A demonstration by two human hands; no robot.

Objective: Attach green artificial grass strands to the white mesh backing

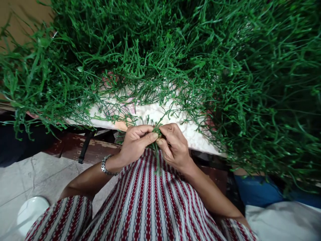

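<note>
between both hands, a thin green plant stem (158, 132) seems pinched: left hand (136, 142) and right hand (175, 147) fingertips closed on it, equally near, stem running near-to-far.

Red-and-white striped garment (147, 204), apparently metal-link bracelet (106, 167) on left wrist.
</note>
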